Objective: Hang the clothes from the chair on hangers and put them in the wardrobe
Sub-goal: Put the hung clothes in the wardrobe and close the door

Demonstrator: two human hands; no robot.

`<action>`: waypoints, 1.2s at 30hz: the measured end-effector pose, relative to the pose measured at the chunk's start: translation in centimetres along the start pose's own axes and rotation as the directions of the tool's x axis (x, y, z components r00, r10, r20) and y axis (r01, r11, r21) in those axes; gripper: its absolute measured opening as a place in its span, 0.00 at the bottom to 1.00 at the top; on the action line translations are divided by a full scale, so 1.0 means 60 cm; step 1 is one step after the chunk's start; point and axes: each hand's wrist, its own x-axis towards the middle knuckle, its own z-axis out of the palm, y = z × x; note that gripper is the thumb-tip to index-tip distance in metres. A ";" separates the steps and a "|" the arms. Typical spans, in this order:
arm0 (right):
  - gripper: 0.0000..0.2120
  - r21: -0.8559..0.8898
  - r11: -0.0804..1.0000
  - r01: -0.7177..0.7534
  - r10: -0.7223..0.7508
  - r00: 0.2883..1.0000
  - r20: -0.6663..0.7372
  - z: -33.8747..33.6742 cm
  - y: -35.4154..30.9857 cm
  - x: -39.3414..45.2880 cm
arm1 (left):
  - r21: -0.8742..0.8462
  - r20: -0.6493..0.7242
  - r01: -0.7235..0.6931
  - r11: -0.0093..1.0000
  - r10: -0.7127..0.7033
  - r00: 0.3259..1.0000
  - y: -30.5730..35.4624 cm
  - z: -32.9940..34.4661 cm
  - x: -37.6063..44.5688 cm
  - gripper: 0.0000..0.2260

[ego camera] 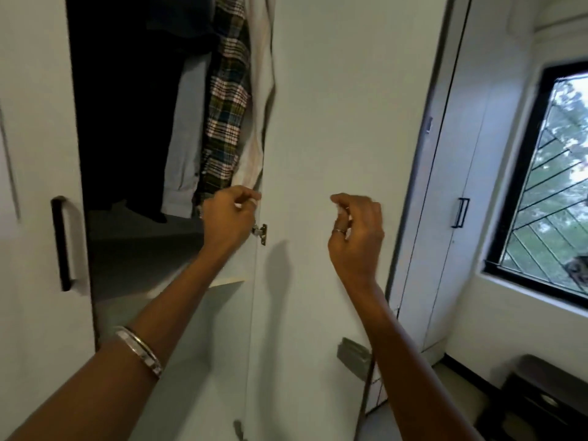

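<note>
Your left hand (227,218) sits at wardrobe (318,122) opening, right by hinge (261,233), just below hem of cream garment (259,122). Garment hangs vertical, rightmost on rail beside plaid shirt (227,106), straight above left hand; left is nearer. Left fingers curled; pinching hem or empty, cannot tell, blurred. Your right hand (356,230) loosely curled in front of panel, holds nothing. Chair not in view.
</note>
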 end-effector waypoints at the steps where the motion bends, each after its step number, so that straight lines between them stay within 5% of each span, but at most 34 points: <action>1: 0.12 -0.052 0.998 0.018 -0.021 0.999 -0.041 -0.018 0.012 0.006 | -0.075 0.035 0.039 0.996 -0.037 0.999 0.010 0.021 -0.006 0.08; 5: 0.19 -0.078 0.965 -0.252 0.237 0.958 -0.164 -0.104 0.104 0.013 | -0.198 0.157 0.092 0.976 -0.061 0.986 0.079 0.130 -0.053 0.06; 9: 0.16 0.234 0.794 -0.560 0.513 0.826 0.234 -0.139 0.152 0.003 | -0.230 0.182 0.149 0.962 -0.107 0.977 0.119 0.174 -0.075 0.08; 12: 0.18 0.440 0.585 -0.681 0.619 0.726 0.301 -0.154 0.164 0.004 | -0.185 0.154 0.140 0.973 -0.112 0.982 0.145 0.177 -0.095 0.09; 22: 0.11 0.589 0.543 -0.599 0.472 0.797 0.376 -0.106 0.115 -0.009 | -0.088 0.140 -0.013 0.996 0.026 0.990 0.208 0.141 -0.107 0.16; 29: 0.07 0.637 0.543 -0.548 0.263 0.831 0.490 -0.057 0.027 -0.043 | 0.045 -0.122 -0.203 0.978 0.207 0.971 0.181 0.099 -0.101 0.24; 34: 0.11 0.589 0.511 -0.626 0.153 0.741 0.654 0.002 -0.044 -0.100 | 0.161 -0.230 -0.236 0.958 0.269 0.935 0.128 0.008 -0.086 0.20; 36: 0.11 0.575 0.580 -0.577 0.107 0.754 0.649 0.043 -0.074 -0.125 | 0.193 -0.236 -0.201 0.960 0.245 0.940 0.107 -0.035 -0.076 0.18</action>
